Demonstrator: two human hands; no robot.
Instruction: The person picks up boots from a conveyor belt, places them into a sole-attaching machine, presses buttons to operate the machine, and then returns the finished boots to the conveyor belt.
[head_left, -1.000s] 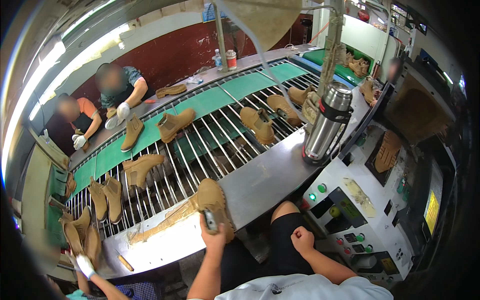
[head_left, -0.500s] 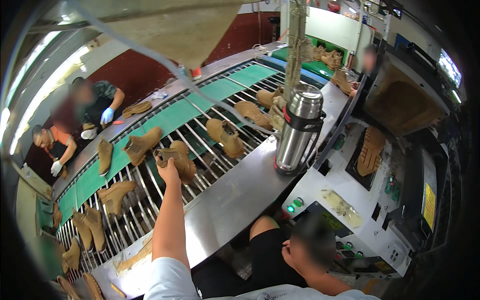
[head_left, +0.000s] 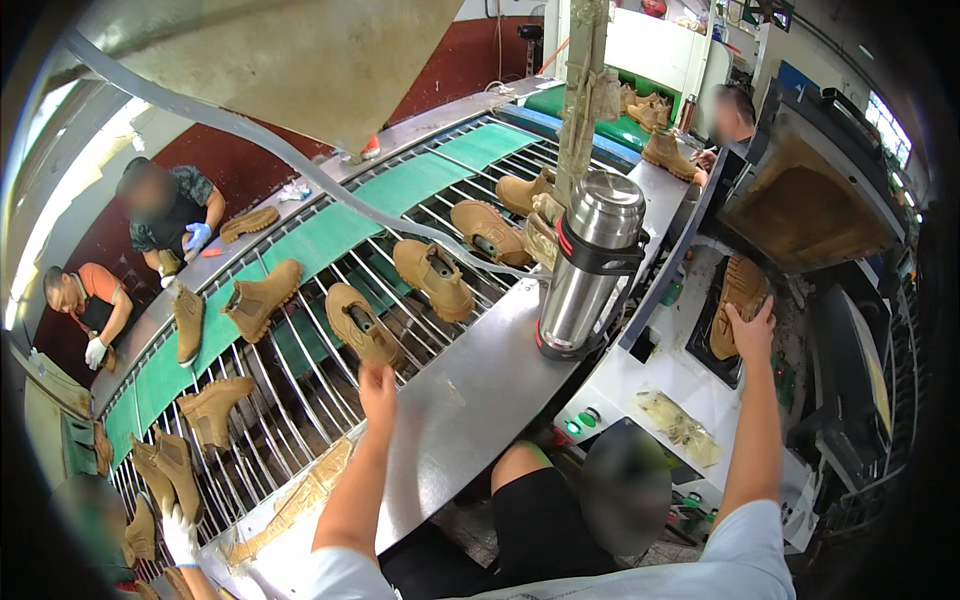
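On a metal-rod conveyor (head_left: 325,235), a tan boot (head_left: 352,318) lies by the curled left hand (head_left: 378,388); whether gripped, I cannot tell. Rightward, inside a machine (head_left: 620,385), the right hand (head_left: 753,328) grasps a lugged tan sole (head_left: 738,285), probably stiff, grippy, best held by its edges.

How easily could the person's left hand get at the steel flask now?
Fairly easily, probably: the flask stands on the metal ledge to the right of the left hand, and nothing appears to block the way.
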